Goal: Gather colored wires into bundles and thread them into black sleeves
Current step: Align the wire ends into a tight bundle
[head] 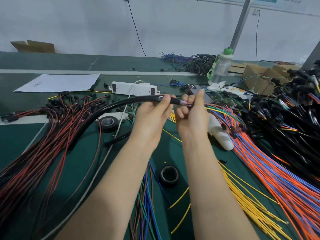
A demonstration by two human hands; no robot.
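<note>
Fingers (167, 101) of the left hand (152, 116) are being curled round the end of the black sleeve (110, 105), which is being held arched above the green table (15, 135). The wire bundle (216, 110) is being pinched by the right hand (192, 116) just beside the sleeve's mouth, its tip entering there. Orange and blue wires (277, 179) are being left lying at the right, yellow wires (245, 201) beside them, and a tape roll (108, 123) under the sleeve's arch.

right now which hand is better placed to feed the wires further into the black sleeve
Probably the right hand: it pinches the wire bundle just at the black sleeve mouth, while the left hand grips the sleeve end.
</note>
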